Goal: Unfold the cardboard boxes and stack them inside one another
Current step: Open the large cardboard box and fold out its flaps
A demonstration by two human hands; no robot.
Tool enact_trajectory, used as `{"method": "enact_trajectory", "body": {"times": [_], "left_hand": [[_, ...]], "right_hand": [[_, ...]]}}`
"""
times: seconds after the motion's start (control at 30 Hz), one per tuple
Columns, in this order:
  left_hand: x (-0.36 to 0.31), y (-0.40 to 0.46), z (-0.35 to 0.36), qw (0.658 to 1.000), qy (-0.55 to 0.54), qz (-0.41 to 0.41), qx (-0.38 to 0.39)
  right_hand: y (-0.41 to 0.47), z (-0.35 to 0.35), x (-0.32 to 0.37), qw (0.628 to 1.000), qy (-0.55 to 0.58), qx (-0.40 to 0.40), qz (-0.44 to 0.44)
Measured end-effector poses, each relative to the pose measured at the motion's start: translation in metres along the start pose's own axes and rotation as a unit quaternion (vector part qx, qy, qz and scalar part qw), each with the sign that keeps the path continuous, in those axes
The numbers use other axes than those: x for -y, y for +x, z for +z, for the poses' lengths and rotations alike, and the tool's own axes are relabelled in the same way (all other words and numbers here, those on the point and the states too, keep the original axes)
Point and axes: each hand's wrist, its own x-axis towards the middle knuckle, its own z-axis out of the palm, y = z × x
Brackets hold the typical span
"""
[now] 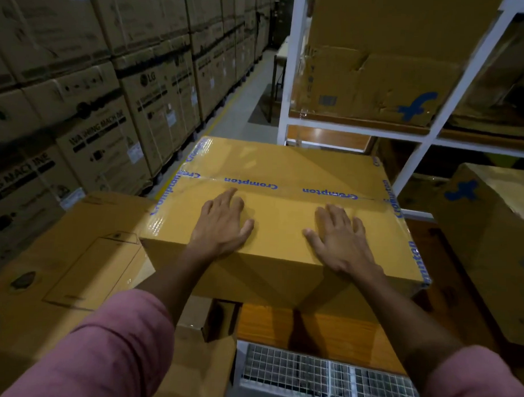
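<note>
1. At nine to eleven o'clock a wall of stacked appliance cartons (110,83) lines the aisle; they run too far back to count.
2. At eight o'clock one flat-topped brown carton (59,265) lies low, touching the left edge of the taped box.
3. At the centre sits one closed taped box (285,169), sealed with clear tape printed in blue. Its long axis runs from nine to three o'clock, its top faces up, and it rests on a wooden surface (309,327).
4. Two hands press on the near half of its top. The left hand (221,223) lies flat, fingers spread and pointing towards twelve o'clock, grasping nothing.
5. The right hand (339,236) lies flat the same way, fingers apart, palm down, clamped on nothing.
6. At six o'clock one wire mesh panel (323,375) lies below the wooden surface.
7. At one to three o'clock a white rack (291,80) holds a creased box with a blue logo (377,86); one more blue-marked box (485,221) stands at three o'clock.
</note>
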Motion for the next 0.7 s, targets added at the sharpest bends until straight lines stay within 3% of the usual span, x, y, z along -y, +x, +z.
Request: {"method": "enact_trajectory", "body": {"times": [0.13, 0.43, 0.7], "left_hand": [[-0.003, -0.039, 0.009, 1.0, 0.026, 0.016, -0.001], [-0.017, -0.136, 0.014, 0.992, 0.075, 0.035, -0.094], [-0.016, -0.137, 0.018, 0.989, 0.098, 0.046, -0.102]], "right_hand": [[-0.039, 0.004, 0.011, 0.999, -0.026, -0.032, 0.002], [-0.137, 0.017, 0.03, 0.985, -0.109, -0.133, -0.003], [-0.139, 0.022, 0.031, 0.982, -0.111, -0.15, -0.008]]}}
